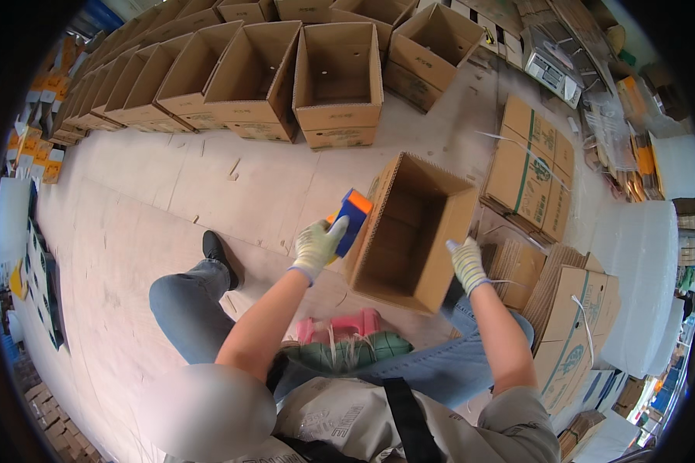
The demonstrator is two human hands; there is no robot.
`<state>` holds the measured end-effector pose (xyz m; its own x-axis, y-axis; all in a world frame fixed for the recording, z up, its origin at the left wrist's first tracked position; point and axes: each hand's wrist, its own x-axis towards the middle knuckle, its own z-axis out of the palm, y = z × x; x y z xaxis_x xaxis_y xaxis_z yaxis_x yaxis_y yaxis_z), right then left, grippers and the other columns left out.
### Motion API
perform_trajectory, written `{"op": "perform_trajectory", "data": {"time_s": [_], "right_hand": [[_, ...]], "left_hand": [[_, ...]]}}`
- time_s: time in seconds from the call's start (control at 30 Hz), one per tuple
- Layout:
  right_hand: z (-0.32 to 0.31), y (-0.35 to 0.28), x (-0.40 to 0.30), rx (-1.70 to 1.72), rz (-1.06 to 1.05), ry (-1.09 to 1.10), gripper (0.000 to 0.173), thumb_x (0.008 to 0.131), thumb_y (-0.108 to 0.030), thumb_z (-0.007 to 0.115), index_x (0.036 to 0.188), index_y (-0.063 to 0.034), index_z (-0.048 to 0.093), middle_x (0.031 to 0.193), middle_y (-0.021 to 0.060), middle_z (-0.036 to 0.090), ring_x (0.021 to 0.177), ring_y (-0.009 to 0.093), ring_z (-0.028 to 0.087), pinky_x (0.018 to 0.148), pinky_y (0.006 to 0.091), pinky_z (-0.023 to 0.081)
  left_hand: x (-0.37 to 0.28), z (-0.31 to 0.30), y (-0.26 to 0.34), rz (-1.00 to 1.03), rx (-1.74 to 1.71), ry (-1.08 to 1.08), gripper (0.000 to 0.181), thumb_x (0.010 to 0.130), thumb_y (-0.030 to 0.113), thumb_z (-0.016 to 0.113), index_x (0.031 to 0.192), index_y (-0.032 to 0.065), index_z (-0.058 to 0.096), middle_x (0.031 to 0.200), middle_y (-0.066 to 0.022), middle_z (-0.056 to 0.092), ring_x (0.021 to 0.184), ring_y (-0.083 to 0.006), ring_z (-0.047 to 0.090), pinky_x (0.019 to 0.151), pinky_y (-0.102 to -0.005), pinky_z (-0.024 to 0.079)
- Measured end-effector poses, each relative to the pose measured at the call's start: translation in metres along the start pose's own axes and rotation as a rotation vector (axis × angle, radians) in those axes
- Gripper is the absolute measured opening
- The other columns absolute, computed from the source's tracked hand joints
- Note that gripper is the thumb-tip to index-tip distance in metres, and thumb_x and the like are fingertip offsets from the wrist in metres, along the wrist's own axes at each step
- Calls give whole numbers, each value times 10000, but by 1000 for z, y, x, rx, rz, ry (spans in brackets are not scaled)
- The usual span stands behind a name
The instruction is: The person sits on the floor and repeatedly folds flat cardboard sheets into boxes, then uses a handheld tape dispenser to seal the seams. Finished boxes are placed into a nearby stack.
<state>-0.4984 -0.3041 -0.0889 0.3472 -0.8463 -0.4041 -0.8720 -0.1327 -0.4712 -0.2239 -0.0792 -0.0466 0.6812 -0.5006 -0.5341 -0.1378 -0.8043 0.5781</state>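
My left hand, in a striped knit work glove, grips a blue and orange packing-tape dispenser. The dispenser is beside the left wall of a brown cardboard box; whether the two touch is unclear. This box stands tilted in front of me, and I look down into its inside. On its right side, my gloved right hand holds the wall, with the thumb at the rim; the other fingers are partly hidden. Below the box, a pink plastic stool carries a green cushion between my legs.
Rows of erected cardboard boxes line the far side. To the right lie strapped stacks of flat cartons, beside rolls of bubble wrap. A digital scale stands at the far right. Small scraps lie on the floor.
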Motion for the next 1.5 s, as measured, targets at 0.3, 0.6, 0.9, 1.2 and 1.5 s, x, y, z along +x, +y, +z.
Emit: {"op": "perform_trajectory", "data": {"time_s": [0.3, 0.6, 0.9, 1.2, 1.5], "right_hand": [[-104, -120, 147, 25, -186, 174, 455, 816, -338, 633, 1033, 61, 600, 1046, 285, 609, 1015, 404, 575, 872, 411, 452], [-19, -255, 234, -261, -212, 115, 343, 790, -253, 490, 940, -15, 687, 1047, 229, 634, 1004, 356, 612, 873, 433, 486], [-34, -70, 227, -153, -61, 265, 446, 850, -421, 537, 1216, -168, 551, 1245, 239, 512, 1186, 347, 480, 960, 421, 397], [-40, 66, 236, -897, 71, -69, 584, 912, -111, 448, 1419, -348, 284, 1452, 297, 205, 1213, 509, 392, 935, 527, 431], [-90, 66, 240, -922, -135, 0, 393, 931, -192, 384, 1320, -229, 433, 1215, 261, 491, 1022, 440, 561, 826, 482, 497]], "left_hand": [[-51, -105, -34, 46, -27, 86, 587, 788, 561, 587, 871, -13, 679, 669, -170, 643, 653, -249, 661, 634, -358, 504], [-30, -71, -37, 28, -346, -55, 384, 862, 359, 613, 738, -4, 627, 590, -18, 546, 551, -61, 435, 497, -266, 370], [-7, -27, -58, -40, -222, -143, 435, 887, 366, 608, 623, 33, 516, 564, 47, 454, 549, -42, 365, 468, -254, 316], [-13, -22, -88, -166, -231, -191, 456, 873, 424, 617, 692, 8, 572, 571, 21, 490, 550, -61, 400, 493, -259, 351], [-27, -18, -31, -119, -5, -156, 549, 813, 532, 611, 797, -16, 644, 664, -182, 627, 605, -237, 617, 577, -369, 465]]}}
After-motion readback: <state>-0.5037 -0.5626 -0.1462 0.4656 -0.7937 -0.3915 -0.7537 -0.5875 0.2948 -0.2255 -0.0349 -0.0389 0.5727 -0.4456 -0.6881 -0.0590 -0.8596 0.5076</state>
